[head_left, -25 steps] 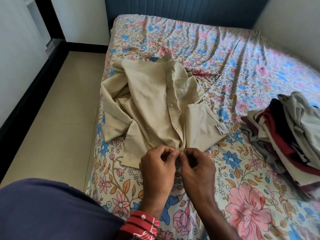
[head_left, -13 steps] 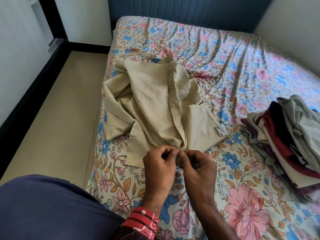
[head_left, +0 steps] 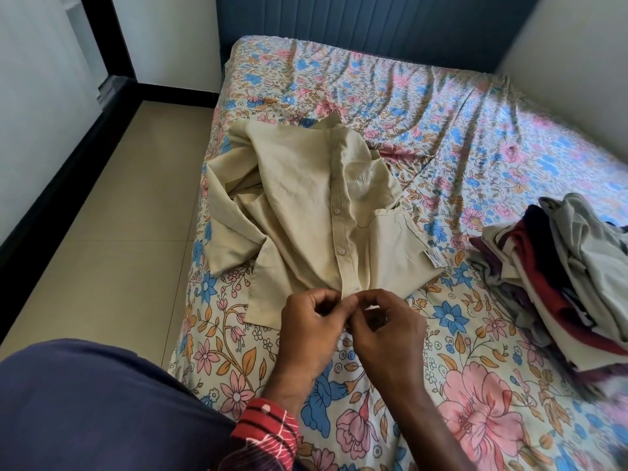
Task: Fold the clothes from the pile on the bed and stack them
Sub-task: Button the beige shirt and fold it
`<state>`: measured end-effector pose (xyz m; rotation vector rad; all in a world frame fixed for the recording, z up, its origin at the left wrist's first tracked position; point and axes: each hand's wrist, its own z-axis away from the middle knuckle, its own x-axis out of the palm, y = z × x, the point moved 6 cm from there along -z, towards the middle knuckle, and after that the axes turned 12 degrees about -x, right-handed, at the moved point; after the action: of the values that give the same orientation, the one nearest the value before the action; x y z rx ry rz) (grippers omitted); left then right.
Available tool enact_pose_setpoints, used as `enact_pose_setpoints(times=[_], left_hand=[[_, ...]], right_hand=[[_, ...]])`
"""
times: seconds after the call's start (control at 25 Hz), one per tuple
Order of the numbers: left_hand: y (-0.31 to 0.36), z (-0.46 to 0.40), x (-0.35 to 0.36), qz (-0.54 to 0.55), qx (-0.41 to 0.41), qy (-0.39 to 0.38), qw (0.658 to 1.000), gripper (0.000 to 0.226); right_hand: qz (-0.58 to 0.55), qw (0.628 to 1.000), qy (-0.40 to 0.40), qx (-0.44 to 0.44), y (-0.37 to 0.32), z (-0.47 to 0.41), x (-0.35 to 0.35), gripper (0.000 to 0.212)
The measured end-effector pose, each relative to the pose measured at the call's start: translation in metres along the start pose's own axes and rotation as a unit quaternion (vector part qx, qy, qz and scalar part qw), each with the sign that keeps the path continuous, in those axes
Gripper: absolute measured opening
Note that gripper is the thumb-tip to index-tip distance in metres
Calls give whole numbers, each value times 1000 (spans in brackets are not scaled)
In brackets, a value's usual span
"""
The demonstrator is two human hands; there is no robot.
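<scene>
A beige button-up shirt lay spread on the bed, front side up, toward the 10 o'clock part of the mattress and close to its left edge. Its button placket ran from the collar at 12 o'clock down to the hem at 6 o'clock, with several buttons visible along it. One sleeve was bunched and folded across the shirt's left side, and a white care label stuck out at the right edge, around 3 o'clock of the garment.

Both hands met at the bottom of the placket. The left hand had its fingers curled in, pinching the hem edge of the shirt between thumb and fingertips. The right hand was curled the same way, its fingertips touching the left hand's and gripping the same strip of cloth just beside it. A red patterned cuff showed at the left wrist.

At 3 o'clock on the bed, well apart from the shirt, sat a pile of clothes in grey, maroon, white and dark colours, loosely layered. The floral sheet was wrinkled toward the headboard at 12 o'clock. Tiled floor ran along the bed at 9 o'clock.
</scene>
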<state>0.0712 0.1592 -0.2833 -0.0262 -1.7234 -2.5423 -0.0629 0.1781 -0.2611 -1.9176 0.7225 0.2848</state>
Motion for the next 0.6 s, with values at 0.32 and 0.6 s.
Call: enact_pose_setpoints(times=[0.32,0.6], left_hand=[[-6,-6,-1,-9,-8,1,1000,17],[-2,-6,-3,-57,22,-39,997,27]], right_hand=[[-186,974,1,126,10,-1,8,14],[-170,981,-83,49,7,-8,-1,17]])
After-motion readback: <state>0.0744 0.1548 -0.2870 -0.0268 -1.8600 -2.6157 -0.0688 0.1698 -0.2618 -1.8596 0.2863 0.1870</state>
